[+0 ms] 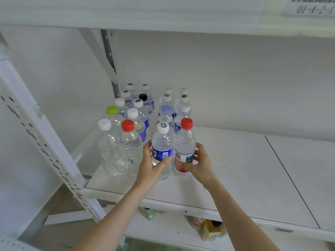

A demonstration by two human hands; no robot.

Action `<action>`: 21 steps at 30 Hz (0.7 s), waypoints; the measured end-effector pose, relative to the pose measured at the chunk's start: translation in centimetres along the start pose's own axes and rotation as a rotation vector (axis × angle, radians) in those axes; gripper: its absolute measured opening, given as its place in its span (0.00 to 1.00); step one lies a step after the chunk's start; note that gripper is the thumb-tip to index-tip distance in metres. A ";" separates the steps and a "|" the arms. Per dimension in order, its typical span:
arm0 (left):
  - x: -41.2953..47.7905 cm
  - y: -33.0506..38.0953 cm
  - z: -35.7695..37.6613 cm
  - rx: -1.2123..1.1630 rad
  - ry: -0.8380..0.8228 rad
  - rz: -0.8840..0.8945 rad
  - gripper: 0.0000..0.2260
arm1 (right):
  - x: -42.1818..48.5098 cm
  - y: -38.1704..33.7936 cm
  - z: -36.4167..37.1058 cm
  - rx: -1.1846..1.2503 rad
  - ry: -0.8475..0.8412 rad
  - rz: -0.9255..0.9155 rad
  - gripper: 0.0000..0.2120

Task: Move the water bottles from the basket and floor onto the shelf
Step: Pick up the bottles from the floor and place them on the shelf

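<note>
Several clear water bottles (133,113) stand in rows at the left end of the white shelf (244,171). At the front of the group, my left hand (151,167) grips a blue-labelled bottle with a white cap (162,142). Right beside it, my right hand (199,163) grips a red-capped bottle with a red and green label (184,142). Both bottles are upright with their bases at the shelf board. Further left stand another red-capped bottle (129,144) and a white-capped one (108,145). No basket or floor is in view.
A white perforated upright post (45,142) runs diagonally at the left. Another shelf board (163,13) hangs overhead with a barcode label (313,6). Below, a lower shelf holds small colourful packages (210,229). The shelf's right part has a seam (290,178).
</note>
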State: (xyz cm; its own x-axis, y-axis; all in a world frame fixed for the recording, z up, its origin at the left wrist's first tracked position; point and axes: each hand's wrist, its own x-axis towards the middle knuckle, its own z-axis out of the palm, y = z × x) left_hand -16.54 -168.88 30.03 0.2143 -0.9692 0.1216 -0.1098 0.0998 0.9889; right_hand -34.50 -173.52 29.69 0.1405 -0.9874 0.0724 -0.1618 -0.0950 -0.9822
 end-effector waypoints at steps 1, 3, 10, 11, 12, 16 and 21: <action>-0.4 -0.3 0.1 0.024 0.019 0.012 0.34 | -0.2 0.1 0.0 0.002 0.001 0.006 0.36; -1.2 -0.9 0.3 0.056 0.057 -0.004 0.32 | -0.6 0.3 0.1 0.000 -0.003 0.015 0.35; -1.3 -1.9 0.5 0.128 0.109 -0.110 0.28 | 0.1 0.9 0.3 -0.022 0.014 0.031 0.32; -0.9 -1.9 0.6 0.125 0.109 -0.115 0.28 | 0.3 1.0 0.3 -0.020 0.016 0.035 0.32; -0.5 -1.9 0.7 0.120 0.109 -0.114 0.28 | 0.4 0.9 0.4 -0.017 0.017 0.039 0.32; 1.2 -1.9 1.2 0.143 0.130 -0.129 0.29 | 0.9 0.3 0.7 0.001 0.029 0.045 0.32; 2.2 -2.1 1.5 0.160 0.150 -0.151 0.29 | 1.4 0.2 1.1 -0.007 0.035 0.054 0.31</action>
State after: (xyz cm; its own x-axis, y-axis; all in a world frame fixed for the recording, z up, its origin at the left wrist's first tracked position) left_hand -17.26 -171.56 28.10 0.3802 -0.9249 -0.0031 -0.2156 -0.0918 0.9722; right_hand -33.31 -174.79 29.40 0.0966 -0.9950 0.0250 -0.1749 -0.0417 -0.9837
